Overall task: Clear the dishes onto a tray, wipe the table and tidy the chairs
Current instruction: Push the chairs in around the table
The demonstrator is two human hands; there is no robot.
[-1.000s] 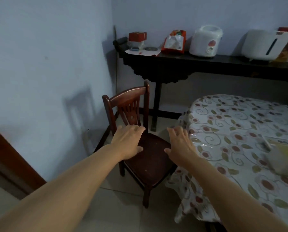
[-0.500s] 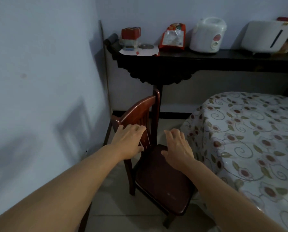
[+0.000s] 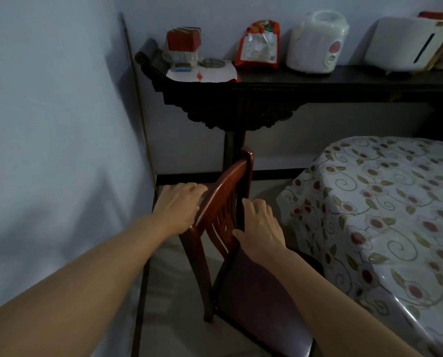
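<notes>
The wooden chair [image 3: 230, 202] stands between the wall and the table [image 3: 385, 202], its seat toward five o'clock beside the flowered tablecloth. The left hand [image 3: 180, 207] lies over the curved top rail, fingers draped across it. The right hand [image 3: 260, 225] presses spread and unclenched against the backrest slats.

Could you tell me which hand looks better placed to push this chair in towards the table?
Probably the left hand: it rests on the chair backrest's top rail, on the side away from the table. The right hand sits on the seat side.
</notes>
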